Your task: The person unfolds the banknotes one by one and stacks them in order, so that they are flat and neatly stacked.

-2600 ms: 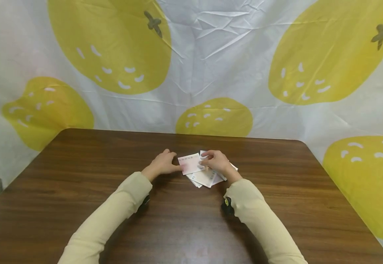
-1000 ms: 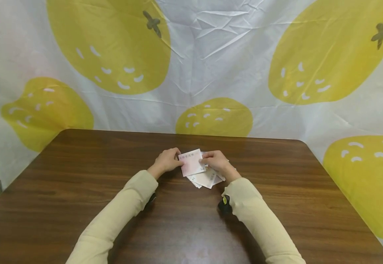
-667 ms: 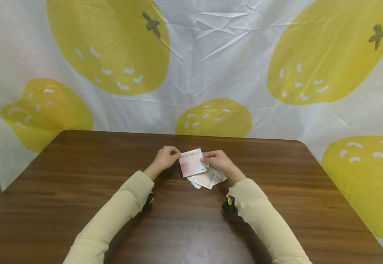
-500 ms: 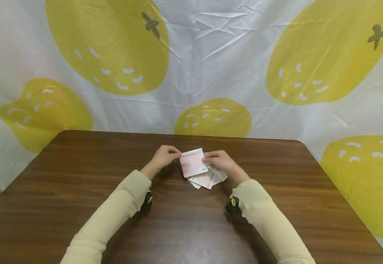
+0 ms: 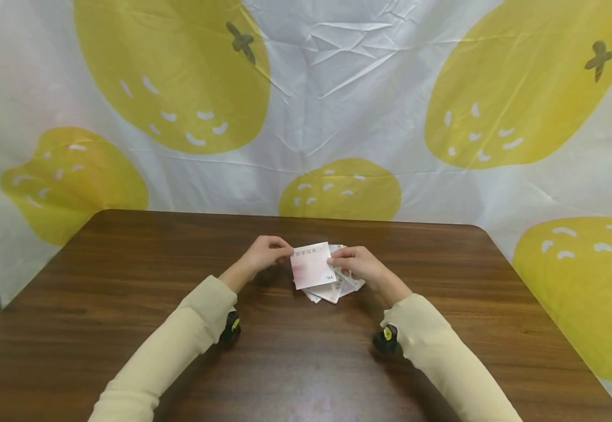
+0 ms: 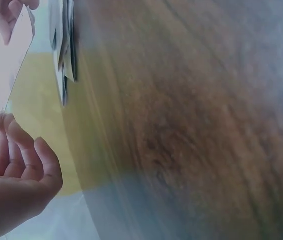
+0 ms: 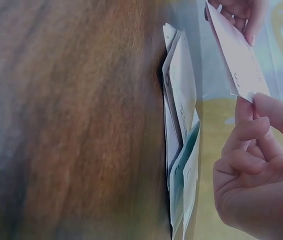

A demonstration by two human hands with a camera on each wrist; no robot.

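Note:
A folded pink paper note (image 5: 312, 268), squarish like a folded banknote and printed with a row of characters, is held up between both hands. My left hand (image 5: 265, 252) pinches its upper left corner between thumb and forefinger; the left wrist view shows the other fingers loosely bent. At the opposite edge, my right hand (image 5: 357, 265) pinches the note, its remaining fingers curled in the right wrist view. Beneath and behind it lies a pile of folded paper notes (image 7: 183, 85), overlapping and fanned on the table. The held note partly hides this pile in the head view.
The brown wooden table (image 5: 306, 363) extends around the pile and towards the person. A white cloth with yellow fruit prints (image 5: 340, 190) hangs behind its far edge. Dark wrist devices (image 5: 386, 339) sit under both sleeves.
The left fingers have shifted from the note's left side to a pinch at its upper corner. The note has lifted off the pile, and both hands have drifted slightly right since half a second ago.

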